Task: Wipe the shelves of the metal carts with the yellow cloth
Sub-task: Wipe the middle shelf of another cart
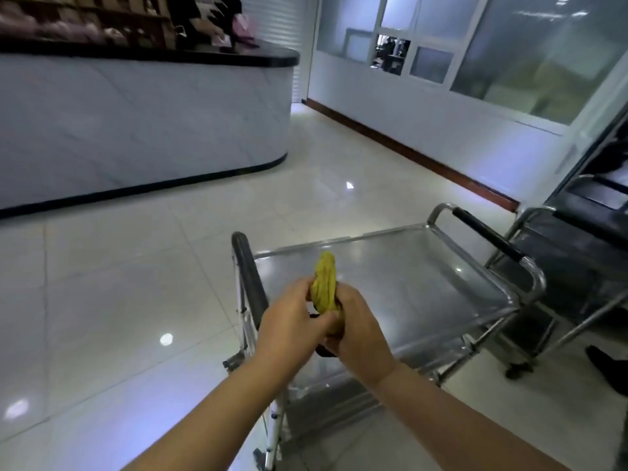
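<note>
Together above the shiny steel cart shelf (407,277): left hand (292,324) curled, fingers and thumb pinching the crumpled yellow cloth (325,287); right hand (356,331) wrapped round its lower end. Bunched upright between both hands, top poking free, off the shelf.

The lower end of the yellow cloth (325,287) is buried between the left hand (289,324) and the right hand (356,329). At four o'clock, a second cart (577,260) runs off the edge (dark, blurred). The near cart's (401,277) lower shelf shows only hazily.
</note>
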A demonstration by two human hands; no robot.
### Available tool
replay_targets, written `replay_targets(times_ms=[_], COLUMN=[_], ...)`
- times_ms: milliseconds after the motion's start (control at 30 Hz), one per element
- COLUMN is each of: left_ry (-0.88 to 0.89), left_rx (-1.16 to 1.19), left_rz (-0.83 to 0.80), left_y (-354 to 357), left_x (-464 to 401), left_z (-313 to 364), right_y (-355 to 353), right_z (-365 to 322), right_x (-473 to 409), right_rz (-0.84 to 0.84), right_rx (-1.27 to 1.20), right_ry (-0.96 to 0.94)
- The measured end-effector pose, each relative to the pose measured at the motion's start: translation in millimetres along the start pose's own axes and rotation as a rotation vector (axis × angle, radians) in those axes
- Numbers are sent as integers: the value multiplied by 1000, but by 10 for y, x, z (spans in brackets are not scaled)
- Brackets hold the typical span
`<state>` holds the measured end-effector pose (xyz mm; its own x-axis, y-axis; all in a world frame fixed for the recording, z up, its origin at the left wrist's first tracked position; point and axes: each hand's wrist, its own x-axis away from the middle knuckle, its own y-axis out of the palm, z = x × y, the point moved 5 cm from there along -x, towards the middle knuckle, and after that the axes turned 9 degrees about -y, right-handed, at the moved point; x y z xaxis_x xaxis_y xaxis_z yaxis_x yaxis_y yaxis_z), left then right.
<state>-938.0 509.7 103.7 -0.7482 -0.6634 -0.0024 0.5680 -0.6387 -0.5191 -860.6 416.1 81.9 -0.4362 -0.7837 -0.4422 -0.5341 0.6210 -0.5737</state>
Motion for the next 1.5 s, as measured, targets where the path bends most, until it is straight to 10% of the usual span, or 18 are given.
replay_targets(times_ms=[233,467,700,900,1167,1500], left_ry=[-160,-217,-217,-251,-262,191], left_rx=[133,66,28,-13,-294,-237], left_rz=[220,274,130,103,-59,-423], left_y=[-1295,-2213,-2889,-3457,-3684,-3424], left_x=[-132,-651,-1778,-2860,-4407,-6617], left_z=[-763,-1515,-2036,-2457,-2981,-2806], right_y=[1124,1736,3000,3591,3806,3672], right_z=[-461,-283,92,443,956,1732], right_x=[-605,-1487,-2912,-3919,-5021,-6414], right_rz=[-183,-23,-435,-459,-326,-355], right_rx=[42,55,-548,-634,-294,192], right_ry=[-167,-35,238,395,349,486])
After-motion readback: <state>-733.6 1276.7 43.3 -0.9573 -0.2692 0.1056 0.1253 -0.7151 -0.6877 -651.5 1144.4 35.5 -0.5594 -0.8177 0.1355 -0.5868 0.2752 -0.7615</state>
